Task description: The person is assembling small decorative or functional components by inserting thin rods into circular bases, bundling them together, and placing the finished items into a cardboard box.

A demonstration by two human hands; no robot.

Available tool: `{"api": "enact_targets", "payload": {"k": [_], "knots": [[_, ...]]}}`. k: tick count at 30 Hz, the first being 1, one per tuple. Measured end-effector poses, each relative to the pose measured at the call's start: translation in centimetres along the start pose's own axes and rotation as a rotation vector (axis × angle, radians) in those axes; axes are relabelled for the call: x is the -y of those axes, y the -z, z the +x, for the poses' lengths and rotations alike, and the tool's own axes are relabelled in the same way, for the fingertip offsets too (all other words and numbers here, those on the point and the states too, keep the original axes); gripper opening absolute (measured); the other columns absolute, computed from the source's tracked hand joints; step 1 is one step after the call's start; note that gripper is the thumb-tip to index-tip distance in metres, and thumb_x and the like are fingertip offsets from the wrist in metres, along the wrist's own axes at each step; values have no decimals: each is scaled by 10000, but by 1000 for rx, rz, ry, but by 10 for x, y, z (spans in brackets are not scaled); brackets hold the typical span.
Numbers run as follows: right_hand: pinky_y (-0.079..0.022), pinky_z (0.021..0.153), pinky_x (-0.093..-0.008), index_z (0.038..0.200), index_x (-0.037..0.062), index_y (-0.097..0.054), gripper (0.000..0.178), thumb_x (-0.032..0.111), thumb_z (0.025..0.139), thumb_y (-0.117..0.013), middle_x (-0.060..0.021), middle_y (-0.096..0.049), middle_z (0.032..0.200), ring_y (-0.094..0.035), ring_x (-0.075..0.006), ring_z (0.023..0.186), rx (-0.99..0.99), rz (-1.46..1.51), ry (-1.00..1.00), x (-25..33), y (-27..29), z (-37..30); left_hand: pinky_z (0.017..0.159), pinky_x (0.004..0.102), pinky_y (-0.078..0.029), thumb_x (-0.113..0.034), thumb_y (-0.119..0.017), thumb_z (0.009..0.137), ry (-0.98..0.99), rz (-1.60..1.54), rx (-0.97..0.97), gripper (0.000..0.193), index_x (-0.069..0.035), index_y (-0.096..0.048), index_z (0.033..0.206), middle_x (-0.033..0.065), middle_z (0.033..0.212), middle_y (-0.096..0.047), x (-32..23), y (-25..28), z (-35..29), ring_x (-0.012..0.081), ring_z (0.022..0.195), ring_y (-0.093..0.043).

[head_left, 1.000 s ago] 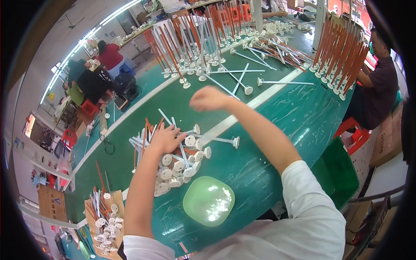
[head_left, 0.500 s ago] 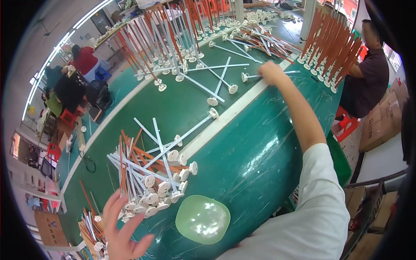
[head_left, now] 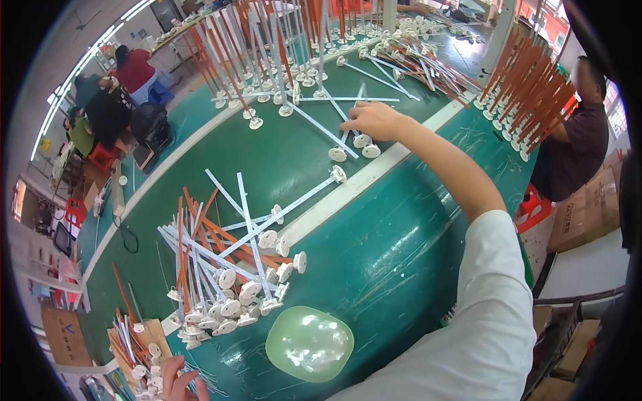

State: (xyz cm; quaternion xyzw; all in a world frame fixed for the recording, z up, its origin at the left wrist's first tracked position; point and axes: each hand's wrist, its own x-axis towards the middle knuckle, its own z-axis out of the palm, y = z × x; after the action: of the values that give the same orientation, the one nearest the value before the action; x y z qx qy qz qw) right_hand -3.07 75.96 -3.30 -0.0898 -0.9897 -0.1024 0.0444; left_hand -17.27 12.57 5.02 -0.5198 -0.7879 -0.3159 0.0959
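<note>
My right hand (head_left: 376, 122) reaches across the white table divider. Its fingers are closed on a pale strip (head_left: 362, 91) that passes beneath them. White round bases (head_left: 371, 151) lie just below the hand, beside other crossing pale strips (head_left: 321, 130). My left hand (head_left: 179, 382) is at the lower edge, partly cut off, its bent fingers apart and nothing visible in them. Thin bluish wires (head_left: 206, 381) lie next to it. A heap of orange and pale strips with white round bases (head_left: 231, 309) lies above it, left of a light green bowl (head_left: 309, 344) with small clear pieces.
Orange and pale strips (head_left: 267, 53) stand upright on round bases at the back. More orange strips (head_left: 525, 87) stand at the right, by a seated person (head_left: 578, 140). A loose strip pile (head_left: 418, 60) lies far off. Another bundle (head_left: 134, 347) rests on cardboard at lower left.
My right hand has moved left with a pale strip, whose base now lies by the others at the divider. My left hand has dropped toward the lower edge, and its fingers are more bent.
</note>
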Motion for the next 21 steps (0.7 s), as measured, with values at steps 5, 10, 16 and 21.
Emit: {"api": "enact_targets", "payload": {"k": [5,10,16,21], "knots": [[-494,868,-382,1045,159,-652,327,61,733,-651,-72,-554,1113,-555,-258,1058,-27,-36,127,0,1,10,885,421,-476,0,-631,827,44,22,-16,125,48,-643,942,245,1110,-630,11,-1,-13,357,998,-609],[-447,987,-435,924,92,-581,190,98,737,-621,-98,-575,1064,-562,-251,1050,-235,-150,240,7,22,-14,870,408,-481,-9,-632,849,43,-1,-53,115,67,-627,935,247,1112,-631,16,2,-16,346,989,-609],[-510,695,-423,794,100,-493,208,148,669,-652,-44,-535,610,-581,-283,599,-240,-190,265,28,58,-62,832,437,-481,-36,-653,839,-21,46,-73,177,78,-603,966,227,1112,-623,22,7,-27,357,960,-609],[-426,472,-394,671,127,-491,276,265,575,-709,-9,-505,545,-552,-255,500,-199,-115,331,51,94,-100,856,375,-429,-119,-604,852,203,-67,-75,142,16,-601,896,226,1155,-575,21,7,-55,311,965,-546]]}}
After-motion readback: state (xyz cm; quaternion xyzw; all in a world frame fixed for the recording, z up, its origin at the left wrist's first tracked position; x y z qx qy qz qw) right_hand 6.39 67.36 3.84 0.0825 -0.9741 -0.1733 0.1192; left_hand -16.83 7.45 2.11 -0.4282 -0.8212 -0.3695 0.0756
